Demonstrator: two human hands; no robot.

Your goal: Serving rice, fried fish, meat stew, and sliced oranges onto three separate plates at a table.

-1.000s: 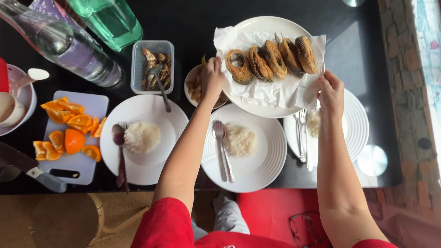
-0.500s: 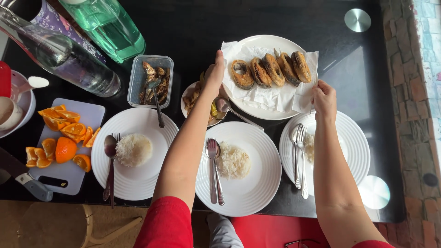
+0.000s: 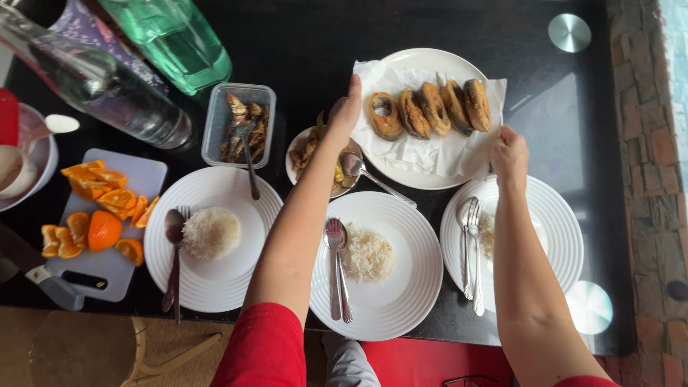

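Seen from above at a dark glass table [image 3: 301, 43]: left hand [image 3: 346, 107] laid with fingers straight against the left rim of a white serving plate [image 3: 419, 179], right hand [image 3: 508, 154] curled at the plate's near right edge, fingers closed on the rim and the corner of the paper lining [image 3: 423, 150]. Resting on the table at far centre, the plate, with four browned fried fish slices [image 3: 430, 107] in a row on the paper. Just left of it, under the left wrist, a small dish of cooked food [image 3: 304, 154] with a spoon [image 3: 365, 175] angled across toward the near right. Farther left, a clear plastic container [image 3: 239, 125] of fried pieces with a spoon handle sticking out. Along the near edge, three white ribbed plates, each with a mound of rice plus spoon and fork: left plate [image 3: 215, 279], middle plate [image 3: 401, 301], right plate [image 3: 555, 236], the last partly under the right forearm. At far left, a cutting board [image 3: 107, 272] with orange wedges [image 3: 97, 226] and a knife [image 3: 43, 276] beside it. At the far left corner, a clear bottle [image 3: 100, 86] and a green bottle [image 3: 175, 39] lying tilted. Red sleeves visible at the near edge.
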